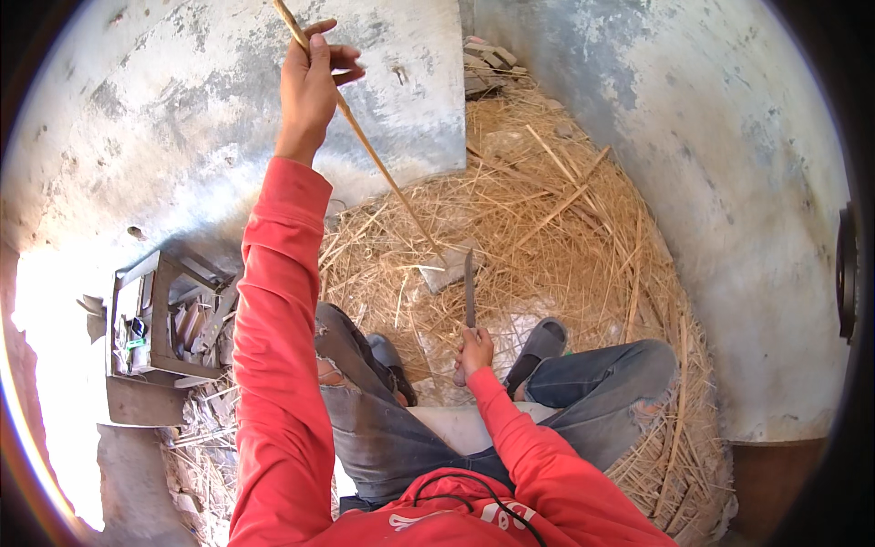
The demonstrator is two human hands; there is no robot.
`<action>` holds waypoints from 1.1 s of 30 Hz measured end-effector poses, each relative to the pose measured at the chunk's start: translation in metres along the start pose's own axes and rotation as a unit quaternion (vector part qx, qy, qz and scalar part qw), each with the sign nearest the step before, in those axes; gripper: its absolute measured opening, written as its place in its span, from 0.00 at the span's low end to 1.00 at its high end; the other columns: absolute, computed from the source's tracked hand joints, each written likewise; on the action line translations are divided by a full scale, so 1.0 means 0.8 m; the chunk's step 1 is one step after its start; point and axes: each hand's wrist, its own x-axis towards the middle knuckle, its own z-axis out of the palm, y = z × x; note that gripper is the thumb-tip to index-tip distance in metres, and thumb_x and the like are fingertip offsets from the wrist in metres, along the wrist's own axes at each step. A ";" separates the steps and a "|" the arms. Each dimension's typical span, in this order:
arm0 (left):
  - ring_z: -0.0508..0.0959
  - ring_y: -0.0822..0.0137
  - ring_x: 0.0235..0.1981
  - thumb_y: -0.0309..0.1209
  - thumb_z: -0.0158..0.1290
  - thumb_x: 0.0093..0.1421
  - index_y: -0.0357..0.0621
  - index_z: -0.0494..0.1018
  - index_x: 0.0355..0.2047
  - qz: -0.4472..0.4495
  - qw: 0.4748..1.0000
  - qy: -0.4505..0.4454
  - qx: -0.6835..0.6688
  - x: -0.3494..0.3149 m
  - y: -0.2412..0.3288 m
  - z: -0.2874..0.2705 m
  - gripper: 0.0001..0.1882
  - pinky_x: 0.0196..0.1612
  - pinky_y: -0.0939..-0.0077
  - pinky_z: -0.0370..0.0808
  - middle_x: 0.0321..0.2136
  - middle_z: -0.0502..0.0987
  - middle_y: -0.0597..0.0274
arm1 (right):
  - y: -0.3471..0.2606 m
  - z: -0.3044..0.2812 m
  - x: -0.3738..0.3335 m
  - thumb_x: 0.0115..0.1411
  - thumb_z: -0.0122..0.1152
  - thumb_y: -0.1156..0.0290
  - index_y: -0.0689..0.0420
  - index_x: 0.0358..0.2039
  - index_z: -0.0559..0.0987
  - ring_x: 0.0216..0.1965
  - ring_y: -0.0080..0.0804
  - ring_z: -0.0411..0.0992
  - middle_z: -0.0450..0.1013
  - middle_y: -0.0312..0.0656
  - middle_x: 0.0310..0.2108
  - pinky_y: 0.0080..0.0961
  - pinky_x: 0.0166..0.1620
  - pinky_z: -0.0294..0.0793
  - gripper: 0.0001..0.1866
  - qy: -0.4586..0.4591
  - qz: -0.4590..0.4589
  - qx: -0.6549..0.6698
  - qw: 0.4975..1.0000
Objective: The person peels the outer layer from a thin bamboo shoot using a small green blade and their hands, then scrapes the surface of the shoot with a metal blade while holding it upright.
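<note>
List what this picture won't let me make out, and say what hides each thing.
All in the head view:
- Upper end of the stick in the left hand: cut off by the top edge.
- Most of the handle of the knife: covered by the right hand.
- Small things inside the wooden frame: too small and cluttered.
- What lies beyond the bright gap at left: washed out by glare.

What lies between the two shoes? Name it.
The head view shows the right hand gripping a knife, with loose straw below.
</note>
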 end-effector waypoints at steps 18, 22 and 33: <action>0.53 0.80 0.12 0.54 0.36 0.75 0.48 0.56 0.21 0.020 0.994 0.057 -0.088 -0.003 -0.009 0.048 0.29 0.15 0.79 0.51 0.14 0.55 0.73 | -0.070 0.042 -0.052 0.67 0.61 0.66 0.55 0.44 0.75 0.12 0.22 0.65 0.70 0.35 0.21 0.25 0.14 0.64 0.10 -0.045 -0.186 -0.074 0.979; 0.54 0.79 0.12 0.53 0.36 0.75 0.48 0.54 0.20 0.024 0.993 0.062 -0.100 0.004 -0.012 0.037 0.29 0.15 0.80 0.52 0.14 0.55 0.73 | -0.209 0.067 -0.093 0.69 0.58 0.64 0.55 0.42 0.71 0.11 0.18 0.62 0.66 0.32 0.20 0.22 0.13 0.61 0.09 -0.094 -0.205 0.028 0.974; 0.57 0.79 0.14 0.50 0.38 0.76 0.46 0.59 0.20 0.025 0.982 0.137 0.130 0.008 -0.008 0.058 0.29 0.16 0.80 0.57 0.15 0.58 0.73 | -0.013 0.047 -0.023 0.70 0.58 0.61 0.56 0.46 0.72 0.16 0.19 0.65 0.64 0.32 0.18 0.21 0.17 0.61 0.13 0.014 -0.311 -0.197 0.930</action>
